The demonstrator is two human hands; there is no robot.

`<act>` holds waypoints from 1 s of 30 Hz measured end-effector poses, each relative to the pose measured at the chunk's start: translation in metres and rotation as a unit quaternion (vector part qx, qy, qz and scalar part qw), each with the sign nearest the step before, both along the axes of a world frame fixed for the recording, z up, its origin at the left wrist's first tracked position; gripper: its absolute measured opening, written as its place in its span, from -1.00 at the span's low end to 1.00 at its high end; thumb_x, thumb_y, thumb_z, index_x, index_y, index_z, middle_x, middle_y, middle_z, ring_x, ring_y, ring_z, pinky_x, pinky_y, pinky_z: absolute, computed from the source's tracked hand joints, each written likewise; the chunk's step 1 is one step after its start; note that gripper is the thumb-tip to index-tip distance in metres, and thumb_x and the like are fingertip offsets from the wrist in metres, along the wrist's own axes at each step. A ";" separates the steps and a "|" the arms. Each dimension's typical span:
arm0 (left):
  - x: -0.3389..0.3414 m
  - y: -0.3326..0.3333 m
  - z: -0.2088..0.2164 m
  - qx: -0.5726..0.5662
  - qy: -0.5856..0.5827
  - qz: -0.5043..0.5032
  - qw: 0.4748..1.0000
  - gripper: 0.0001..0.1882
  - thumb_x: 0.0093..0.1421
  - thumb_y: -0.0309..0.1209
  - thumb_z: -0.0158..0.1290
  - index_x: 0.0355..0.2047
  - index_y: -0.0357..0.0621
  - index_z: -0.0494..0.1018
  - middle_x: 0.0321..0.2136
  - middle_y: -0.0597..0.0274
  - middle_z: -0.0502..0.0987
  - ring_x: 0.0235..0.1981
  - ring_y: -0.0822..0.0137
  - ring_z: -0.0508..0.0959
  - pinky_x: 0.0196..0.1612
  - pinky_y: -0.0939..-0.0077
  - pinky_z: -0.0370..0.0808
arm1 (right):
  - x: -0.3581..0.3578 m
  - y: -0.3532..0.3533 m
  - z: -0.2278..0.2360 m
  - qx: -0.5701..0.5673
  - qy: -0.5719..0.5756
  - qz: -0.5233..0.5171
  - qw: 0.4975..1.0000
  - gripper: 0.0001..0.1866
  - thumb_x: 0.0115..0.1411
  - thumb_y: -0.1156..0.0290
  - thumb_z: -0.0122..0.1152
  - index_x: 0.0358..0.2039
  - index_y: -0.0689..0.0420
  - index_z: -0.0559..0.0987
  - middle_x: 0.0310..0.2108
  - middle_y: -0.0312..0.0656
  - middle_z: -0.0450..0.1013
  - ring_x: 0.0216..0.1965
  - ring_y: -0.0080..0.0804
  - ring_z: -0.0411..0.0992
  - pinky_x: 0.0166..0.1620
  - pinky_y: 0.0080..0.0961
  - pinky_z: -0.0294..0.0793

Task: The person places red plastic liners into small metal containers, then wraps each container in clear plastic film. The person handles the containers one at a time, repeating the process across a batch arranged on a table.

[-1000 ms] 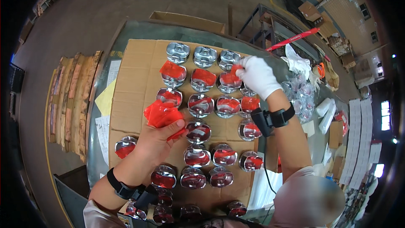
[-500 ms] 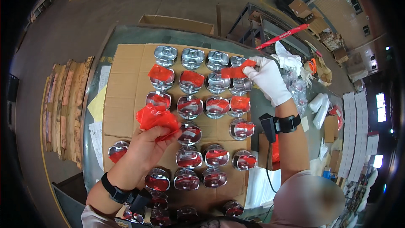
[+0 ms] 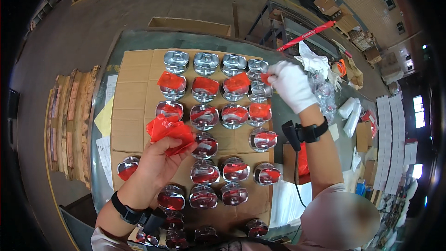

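From above, the bare left hand (image 3: 160,158) is clenched around a wad of red slips (image 3: 168,129) while the gloved right hand (image 3: 291,85) pinches one slip (image 3: 265,78) against the far-row shiny piston (image 3: 257,67) by its fingertips; that loose wad could spill over the pistons just beyond it.

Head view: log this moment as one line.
left hand: grips red film sheets | right hand: gloved, pinching red piece at top-row metal part | cardboard: rows of metal parts

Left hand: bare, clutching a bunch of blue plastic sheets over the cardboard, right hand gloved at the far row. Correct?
Not quite. In the head view the sheets in the left hand are red, not blue. The rest holds: it is bare, and the gloved right hand is at the far row.
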State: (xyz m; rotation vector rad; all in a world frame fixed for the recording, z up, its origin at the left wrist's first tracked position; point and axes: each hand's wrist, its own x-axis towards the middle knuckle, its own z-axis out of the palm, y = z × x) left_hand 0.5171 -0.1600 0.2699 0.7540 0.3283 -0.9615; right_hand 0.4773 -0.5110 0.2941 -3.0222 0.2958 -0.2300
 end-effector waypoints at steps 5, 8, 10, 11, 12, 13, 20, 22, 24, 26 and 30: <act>-0.006 -0.013 0.000 -0.038 -0.005 -0.017 0.999 -0.54 0.22 -0.64 -0.03 0.13 -0.05 0.27 -0.05 0.11 0.47 -0.03 0.16 0.52 0.06 0.07 0.51 | -0.011 0.011 -0.021 -0.061 0.042 -0.040 0.996 -0.78 -0.02 0.54 0.22 -0.29 0.14 0.60 -0.30 -0.04 0.50 -0.25 -0.08 0.52 -0.17 -0.29 0.55; -0.007 -0.012 -0.004 -0.038 -0.005 0.002 0.999 -0.55 0.25 -0.62 -0.02 0.13 -0.02 0.27 -0.07 0.14 0.47 -0.04 0.18 0.52 0.06 0.04 0.50 | -0.010 0.069 0.021 0.210 -0.024 0.034 0.977 -0.71 -0.02 0.58 0.18 -0.20 0.22 0.56 -0.31 -0.06 0.51 -0.37 -0.30 0.55 -0.33 -0.44 0.55; -0.007 -0.014 -0.002 -0.040 0.011 0.004 0.999 -0.56 0.26 -0.63 -0.05 0.13 -0.03 0.27 -0.04 0.14 0.47 -0.04 0.18 0.52 0.05 0.09 0.52 | -0.017 0.115 0.045 0.351 0.041 0.133 0.926 -0.65 -0.07 0.32 0.38 -0.23 0.13 0.58 -0.23 -0.10 0.45 -0.28 -0.21 0.52 -0.24 -0.35 0.54; -0.008 -0.021 -0.001 -0.041 0.018 -0.006 0.999 -0.56 0.26 -0.63 -0.05 0.13 -0.03 0.27 -0.04 0.14 0.47 -0.04 0.18 0.52 0.04 0.10 0.53 | -0.023 0.130 0.046 0.339 0.013 0.197 0.920 -0.66 -0.06 0.31 0.38 -0.24 0.11 0.57 -0.18 -0.10 0.42 -0.25 -0.21 0.49 -0.21 -0.36 0.53; -0.009 -0.026 0.000 -0.040 0.025 -0.014 0.999 -0.57 0.26 -0.62 -0.06 0.13 -0.03 0.27 -0.04 0.14 0.47 -0.04 0.18 0.53 0.04 0.11 0.54 | -0.029 0.142 0.040 0.248 0.012 0.211 0.946 -0.67 -0.14 0.42 0.43 -0.29 0.07 0.58 -0.18 -0.23 0.42 -0.34 -0.38 0.47 -0.26 -0.45 0.50; -0.010 -0.028 -0.004 -0.048 0.014 -0.028 0.998 -0.58 0.27 -0.62 -0.08 0.12 -0.04 0.28 -0.05 0.15 0.48 -0.04 0.17 0.53 0.00 0.16 0.56 | -0.031 0.147 0.032 0.211 0.015 0.220 0.952 -0.70 -0.11 0.45 0.40 -0.29 0.06 0.59 -0.20 -0.23 0.44 -0.32 -0.35 0.48 -0.25 -0.43 0.50; -0.002 -0.011 -0.004 0.011 -0.024 0.029 0.999 -0.61 0.26 -0.60 -0.05 0.10 -0.09 0.30 -0.06 0.12 0.49 0.00 0.14 0.51 -0.01 0.16 0.55 | -0.013 0.080 0.053 0.537 0.000 -0.037 0.842 -0.83 0.17 0.53 0.15 -0.19 0.18 0.52 -0.47 -0.29 0.53 -0.59 -0.57 0.44 -0.49 -0.58 0.47; -0.001 -0.008 0.000 0.025 -0.041 0.021 0.999 -0.60 0.25 -0.60 -0.05 0.10 -0.13 0.28 -0.05 0.11 0.48 -0.01 0.14 0.50 -0.01 0.17 0.55 | 0.008 0.034 0.046 0.280 -0.088 -0.105 0.950 -0.90 0.16 0.51 0.09 -0.30 0.19 0.51 -0.50 -0.07 0.52 -0.50 -0.31 0.52 -0.41 -0.41 0.49; -0.002 -0.016 0.006 0.013 -0.047 -0.003 0.999 -0.54 0.23 -0.60 -0.05 0.15 -0.13 0.23 -0.01 0.07 0.45 0.01 0.11 0.48 0.00 0.16 0.55 | 0.017 -0.013 0.027 0.081 -0.101 -0.083 0.988 -0.90 0.11 0.50 0.07 -0.36 0.18 0.53 -0.40 0.06 0.52 -0.36 0.02 0.51 -0.27 -0.19 0.49; -0.003 -0.016 0.010 0.017 -0.039 -0.012 0.999 -0.51 0.23 -0.59 -0.05 0.18 -0.13 0.20 0.01 0.06 0.43 0.03 0.09 0.47 0.01 0.16 0.54 | 0.035 -0.029 0.013 -0.025 -0.008 -0.093 0.995 -0.85 0.08 0.52 0.06 -0.34 0.16 0.58 -0.34 0.09 0.53 -0.24 0.07 0.51 -0.16 -0.11 0.50; 0.002 -0.014 0.008 -0.086 0.045 -0.006 0.995 -0.53 0.21 -0.55 -0.04 0.15 -0.13 0.22 0.00 -0.02 0.43 0.00 0.04 0.49 0.02 0.11 0.53 | 0.069 -0.022 -0.016 -0.046 0.095 -0.087 0.991 -0.81 0.12 0.50 -0.01 -0.37 0.20 0.59 -0.30 0.16 0.52 -0.16 0.07 0.51 -0.10 -0.13 0.51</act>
